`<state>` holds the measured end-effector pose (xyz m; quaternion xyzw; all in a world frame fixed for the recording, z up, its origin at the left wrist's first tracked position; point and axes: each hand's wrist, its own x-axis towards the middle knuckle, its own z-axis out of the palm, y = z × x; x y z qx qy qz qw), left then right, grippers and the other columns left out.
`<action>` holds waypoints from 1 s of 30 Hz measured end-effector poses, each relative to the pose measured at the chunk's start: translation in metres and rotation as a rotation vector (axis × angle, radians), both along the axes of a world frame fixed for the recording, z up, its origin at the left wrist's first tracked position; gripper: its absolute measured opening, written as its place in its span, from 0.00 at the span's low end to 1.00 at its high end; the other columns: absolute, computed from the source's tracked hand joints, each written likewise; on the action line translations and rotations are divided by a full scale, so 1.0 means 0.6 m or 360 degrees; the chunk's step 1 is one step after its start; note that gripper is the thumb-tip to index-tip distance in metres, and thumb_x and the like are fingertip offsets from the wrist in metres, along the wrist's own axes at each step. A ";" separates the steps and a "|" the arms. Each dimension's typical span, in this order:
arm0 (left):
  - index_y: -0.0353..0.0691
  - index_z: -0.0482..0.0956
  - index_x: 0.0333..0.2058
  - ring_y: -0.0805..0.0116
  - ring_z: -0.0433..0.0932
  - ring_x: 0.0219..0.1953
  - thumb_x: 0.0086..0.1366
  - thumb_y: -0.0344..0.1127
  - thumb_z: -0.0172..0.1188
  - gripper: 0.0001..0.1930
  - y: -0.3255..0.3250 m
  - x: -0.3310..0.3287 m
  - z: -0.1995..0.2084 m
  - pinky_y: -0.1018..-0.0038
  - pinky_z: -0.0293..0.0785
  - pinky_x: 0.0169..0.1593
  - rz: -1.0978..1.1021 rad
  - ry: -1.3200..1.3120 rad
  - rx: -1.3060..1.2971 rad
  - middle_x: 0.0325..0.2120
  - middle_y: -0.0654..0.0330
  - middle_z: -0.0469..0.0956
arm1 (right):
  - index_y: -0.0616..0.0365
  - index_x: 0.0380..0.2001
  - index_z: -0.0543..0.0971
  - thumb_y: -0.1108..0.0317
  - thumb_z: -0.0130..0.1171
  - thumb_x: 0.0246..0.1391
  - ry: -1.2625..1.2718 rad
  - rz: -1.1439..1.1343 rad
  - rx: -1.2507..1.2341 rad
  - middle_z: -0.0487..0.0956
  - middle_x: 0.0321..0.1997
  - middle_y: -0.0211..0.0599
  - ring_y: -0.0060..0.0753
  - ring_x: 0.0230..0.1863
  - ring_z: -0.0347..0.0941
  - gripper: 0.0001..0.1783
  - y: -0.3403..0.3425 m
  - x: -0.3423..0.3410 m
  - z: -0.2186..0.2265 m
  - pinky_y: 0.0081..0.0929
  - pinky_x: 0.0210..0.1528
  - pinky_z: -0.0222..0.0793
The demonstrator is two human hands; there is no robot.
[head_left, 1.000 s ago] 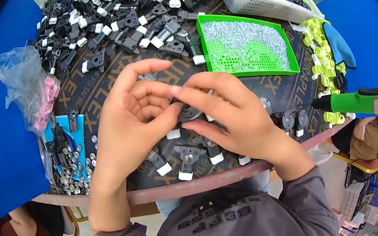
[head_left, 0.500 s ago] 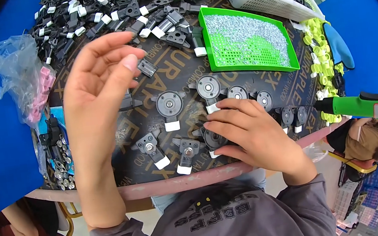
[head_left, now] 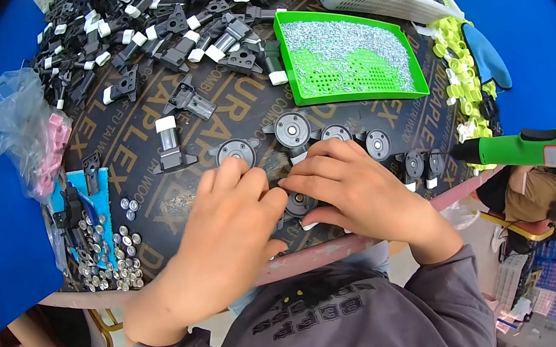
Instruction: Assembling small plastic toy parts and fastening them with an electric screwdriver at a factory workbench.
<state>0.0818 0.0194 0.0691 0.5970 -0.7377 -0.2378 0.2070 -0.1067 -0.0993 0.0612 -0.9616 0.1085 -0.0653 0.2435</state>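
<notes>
My left hand is lowered over the near part of the table, its fingers curled and pointing down. What lies under it is hidden. Just beyond its knuckles sits a round black plastic part. My right hand bends its fingers and thumb around another round black part with a white tip, which rests near the table's front edge. The fingertips of both hands are close together there. Beyond the right hand stand more round black parts in a row running right.
Loose black parts with white ends cover the far left. A green tray holds many small silvery pieces. Behind it stands a white basket. Metal caps lie at left, by a blue cloth. A green power screwdriver is at right.
My left hand has come down from its raised place, moving toward the right hand over the near parts. My right hand stays around the round black part. The view has shifted slightly.
</notes>
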 end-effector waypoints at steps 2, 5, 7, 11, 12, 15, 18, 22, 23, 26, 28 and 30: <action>0.42 0.76 0.33 0.56 0.68 0.46 0.38 0.33 0.75 0.22 -0.001 -0.011 0.001 0.63 0.64 0.49 0.0082 -0.0215 -0.0010 0.34 0.61 0.71 | 0.57 0.48 0.77 0.66 0.71 0.39 0.0010 0.0027 -0.0017 0.76 0.47 0.33 0.40 0.52 0.68 0.29 -0.006 0.003 0.002 0.38 0.54 0.63; 0.40 0.74 0.35 0.55 0.68 0.47 0.40 0.32 0.74 0.22 0.000 -0.013 -0.002 0.62 0.64 0.50 0.0165 -0.0241 -0.0050 0.35 0.59 0.71 | 0.57 0.48 0.78 0.66 0.71 0.38 0.0013 0.0071 -0.0034 0.76 0.45 0.32 0.38 0.50 0.68 0.29 -0.012 0.006 0.003 0.37 0.53 0.64; 0.40 0.74 0.35 0.54 0.68 0.48 0.40 0.32 0.74 0.22 0.003 -0.012 -0.004 0.61 0.65 0.50 0.0197 -0.0271 -0.0097 0.35 0.59 0.72 | 0.57 0.47 0.78 0.67 0.71 0.37 0.0002 0.0093 -0.0030 0.76 0.44 0.32 0.38 0.50 0.68 0.28 -0.010 0.007 0.005 0.37 0.52 0.64; 0.38 0.73 0.34 0.52 0.69 0.48 0.41 0.32 0.74 0.21 0.007 -0.010 -0.003 0.60 0.66 0.50 0.0197 -0.0298 -0.0092 0.36 0.57 0.72 | 0.59 0.46 0.78 0.67 0.71 0.35 -0.0042 0.0075 0.0003 0.75 0.44 0.33 0.39 0.49 0.68 0.28 -0.005 0.007 -0.002 0.36 0.51 0.64; 0.38 0.73 0.34 0.52 0.69 0.48 0.41 0.32 0.74 0.21 0.006 -0.010 -0.003 0.60 0.66 0.50 0.0194 -0.0300 -0.0092 0.36 0.57 0.72 | 0.60 0.45 0.79 0.66 0.71 0.35 -0.0073 0.0071 0.0024 0.75 0.44 0.33 0.39 0.49 0.68 0.28 -0.006 0.005 -0.005 0.36 0.51 0.64; 0.38 0.74 0.34 0.52 0.69 0.48 0.41 0.32 0.74 0.21 0.005 -0.012 -0.001 0.61 0.66 0.50 0.0192 -0.0331 -0.0069 0.35 0.56 0.72 | 0.57 0.47 0.78 0.62 0.73 0.36 -0.0022 0.0071 0.0049 0.75 0.47 0.36 0.44 0.51 0.68 0.30 -0.014 -0.001 -0.012 0.39 0.54 0.65; 0.35 0.73 0.35 0.54 0.68 0.48 0.43 0.34 0.73 0.21 0.004 -0.013 0.008 0.63 0.66 0.50 0.0172 -0.0365 0.0033 0.36 0.54 0.71 | 0.57 0.47 0.78 0.61 0.72 0.37 -0.0069 0.0103 0.0054 0.75 0.47 0.36 0.43 0.51 0.68 0.30 -0.024 -0.002 -0.013 0.39 0.55 0.65; 0.37 0.74 0.33 0.53 0.68 0.45 0.43 0.41 0.74 0.22 -0.006 -0.012 0.024 0.62 0.66 0.47 0.0211 -0.0342 0.0005 0.34 0.55 0.71 | 0.57 0.47 0.78 0.60 0.71 0.39 -0.0102 0.0136 0.0083 0.75 0.46 0.36 0.42 0.50 0.68 0.28 -0.034 -0.010 -0.012 0.38 0.53 0.64; 0.38 0.75 0.29 0.52 0.68 0.42 0.39 0.41 0.76 0.22 -0.012 -0.011 0.024 0.62 0.67 0.45 0.0333 -0.0181 -0.0078 0.30 0.56 0.70 | 0.57 0.47 0.78 0.60 0.70 0.40 -0.0083 0.0139 0.0063 0.75 0.46 0.36 0.42 0.50 0.68 0.28 -0.032 -0.011 -0.006 0.38 0.52 0.63; 0.38 0.75 0.33 0.52 0.69 0.40 0.46 0.33 0.74 0.18 -0.035 -0.008 0.042 0.63 0.67 0.44 0.0474 -0.0116 -0.0310 0.30 0.56 0.70 | 0.60 0.49 0.77 0.55 0.70 0.40 -0.0161 0.0161 0.0114 0.74 0.47 0.37 0.42 0.50 0.67 0.32 -0.032 -0.010 -0.016 0.37 0.51 0.64; 0.38 0.74 0.36 0.51 0.69 0.41 0.49 0.28 0.70 0.16 -0.073 -0.019 0.069 0.63 0.67 0.45 0.0409 -0.0168 -0.0524 0.32 0.55 0.72 | 0.61 0.49 0.77 0.52 0.70 0.41 -0.0303 0.0157 0.0154 0.74 0.48 0.39 0.43 0.48 0.68 0.33 -0.033 -0.016 -0.022 0.37 0.51 0.65; 0.36 0.73 0.38 0.50 0.72 0.42 0.55 0.27 0.65 0.13 -0.145 -0.016 0.099 0.61 0.69 0.47 0.0223 -0.0236 -0.0770 0.37 0.52 0.73 | 0.61 0.48 0.77 0.53 0.70 0.42 -0.0484 0.0137 0.0206 0.75 0.46 0.38 0.42 0.45 0.70 0.32 -0.035 -0.019 -0.023 0.35 0.48 0.67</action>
